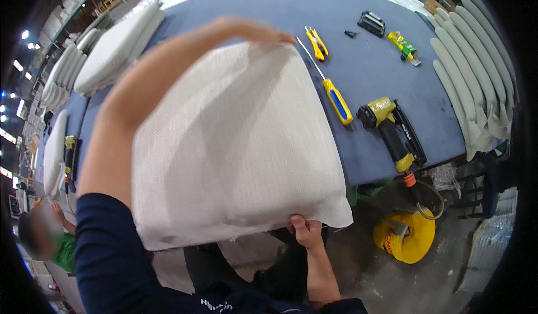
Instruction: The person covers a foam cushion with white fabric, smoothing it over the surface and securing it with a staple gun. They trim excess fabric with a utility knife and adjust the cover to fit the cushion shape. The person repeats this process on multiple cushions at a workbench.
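A seat cushion covered in white woven fabric [235, 140] lies before me, its near edge overhanging the blue table. My right hand [305, 233] pinches that near edge close to the right corner, thumb on top and the other fingers hidden underneath. Loose fabric sticks out at this corner. Across the cushion reaches my left arm, casting a shadow on it. My left hand [249, 29] is at the far edge near the far right corner; motion smears its fingers. Right of the cushion lie a yellow-and-blue screwdriver [337, 102], yellow-handled cutting pliers [318, 44] and a yellow-and-black staple gun [389, 126].
Covered pads [462, 73] stand in a row at the right; more white cushions [120, 48] are stacked at the left. A small green-yellow box [404, 48] and a black tool part [371, 24] lie farther back. On the floor sits a yellow roll [417, 238]. Another person [47, 235] works at left.
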The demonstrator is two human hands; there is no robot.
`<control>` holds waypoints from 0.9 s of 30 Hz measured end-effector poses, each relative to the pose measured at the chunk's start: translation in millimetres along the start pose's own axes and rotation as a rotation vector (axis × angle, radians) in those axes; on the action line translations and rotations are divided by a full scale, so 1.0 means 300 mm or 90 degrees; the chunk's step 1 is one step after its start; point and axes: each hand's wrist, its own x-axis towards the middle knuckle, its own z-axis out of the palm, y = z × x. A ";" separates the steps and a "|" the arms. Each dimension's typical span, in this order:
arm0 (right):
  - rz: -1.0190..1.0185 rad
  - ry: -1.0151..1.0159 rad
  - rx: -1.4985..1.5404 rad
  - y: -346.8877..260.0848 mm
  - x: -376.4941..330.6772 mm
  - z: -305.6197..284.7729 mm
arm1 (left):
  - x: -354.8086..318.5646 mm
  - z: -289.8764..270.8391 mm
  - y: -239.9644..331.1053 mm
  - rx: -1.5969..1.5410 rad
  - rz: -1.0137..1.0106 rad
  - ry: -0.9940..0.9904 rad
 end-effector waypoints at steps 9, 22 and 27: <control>-0.048 0.042 0.044 0.002 -0.002 0.029 | -0.013 0.263 0.185 0.035 -0.045 0.325; 0.021 0.055 0.031 0.043 0.017 0.047 | -0.444 0.252 0.023 -0.104 -0.426 0.153; 0.109 0.041 0.050 0.043 0.010 0.063 | -0.200 0.243 0.114 -0.094 -0.299 0.222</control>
